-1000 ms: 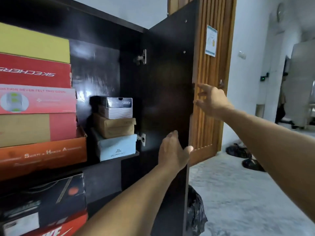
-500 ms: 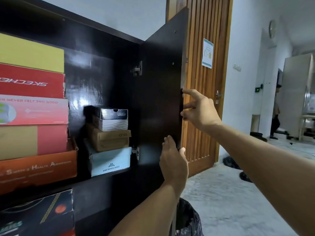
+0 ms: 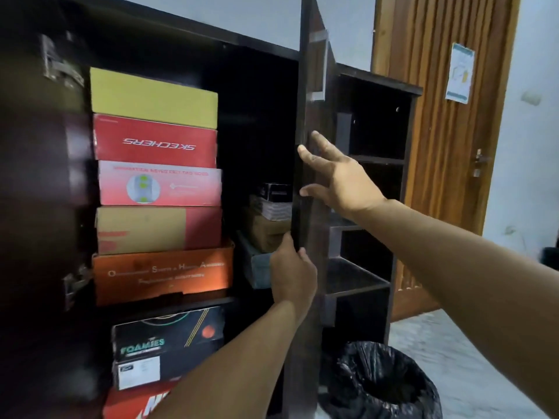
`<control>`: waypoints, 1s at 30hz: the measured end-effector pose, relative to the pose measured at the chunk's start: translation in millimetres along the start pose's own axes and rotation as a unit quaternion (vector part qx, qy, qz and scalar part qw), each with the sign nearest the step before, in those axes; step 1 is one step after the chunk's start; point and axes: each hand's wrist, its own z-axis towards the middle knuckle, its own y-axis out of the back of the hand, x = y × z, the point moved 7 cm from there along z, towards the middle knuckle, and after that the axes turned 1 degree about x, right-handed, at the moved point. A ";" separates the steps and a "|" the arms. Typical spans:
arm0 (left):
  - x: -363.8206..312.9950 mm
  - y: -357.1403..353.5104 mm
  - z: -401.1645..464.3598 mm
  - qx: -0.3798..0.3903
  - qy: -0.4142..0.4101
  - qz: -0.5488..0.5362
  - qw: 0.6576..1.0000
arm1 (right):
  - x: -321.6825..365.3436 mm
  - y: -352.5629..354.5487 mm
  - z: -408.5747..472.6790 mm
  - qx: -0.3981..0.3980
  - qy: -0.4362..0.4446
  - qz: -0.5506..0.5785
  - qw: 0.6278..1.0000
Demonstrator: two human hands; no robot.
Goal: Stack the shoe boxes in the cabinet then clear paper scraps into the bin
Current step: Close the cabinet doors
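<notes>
The dark cabinet (image 3: 257, 46) holds a tall stack of shoe boxes: yellow (image 3: 154, 98), red Skechers (image 3: 155, 140), pink (image 3: 160, 182), tan and red (image 3: 157, 229), orange (image 3: 163, 273). On the shelf below are a black Foamies box (image 3: 168, 337) and a red box (image 3: 136, 403). A smaller stack (image 3: 269, 207) is partly hidden behind the cabinet door (image 3: 314, 116), which I see nearly edge-on. My left hand (image 3: 292, 273) presses against the door's inner side near its edge. My right hand (image 3: 335, 176) touches the outer side with fingers spread.
A bin lined with a black bag (image 3: 384, 385) stands on the floor just right of the door. Behind it are open dark shelves (image 3: 369, 176). A wooden slatted room door (image 3: 438, 146) with a paper notice is at the right. The left cabinet door (image 3: 45, 176) stands open.
The right cabinet door has swung leftward toward closing, now hiding part of the small stack. Both hands followed it. My view turned left, bringing more boxes and the bin into sight.
</notes>
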 end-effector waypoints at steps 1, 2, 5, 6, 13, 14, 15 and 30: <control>5.8 8.0 6.6 0.000 0.003 0.001 1.000 | 6.3 -7.6 7.7 0.001 0.003 0.005 1.000; 12.1 14.2 13.1 -0.002 0.003 0.005 1.000 | 11.4 -15.0 14.8 0.005 0.004 0.014 1.000; 31.7 25.3 30.8 0.000 0.013 0.004 1.000 | 20.5 -35.5 32.4 0.023 0.004 0.012 1.000; 38.0 27.2 36.5 -0.001 0.020 0.002 1.000 | 22.1 -41.2 37.7 0.029 0.007 0.011 1.000; 62.7 43.3 64.6 -0.066 -0.024 0.053 0.996 | 28.9 -81.7 70.6 0.055 0.043 -0.042 0.997; 62.4 45.7 66.6 -0.080 -0.060 0.072 0.992 | 28.5 -87.5 75.0 0.049 0.044 -0.056 0.996; 63.4 45.8 70.0 -0.091 -0.103 0.103 0.985 | 27.8 -93.1 79.9 0.041 0.044 -0.064 0.996; 167.8 37.3 159.5 0.040 -0.188 0.602 0.775 | -16.9 -192.7 139.7 0.086 0.061 -0.196 0.975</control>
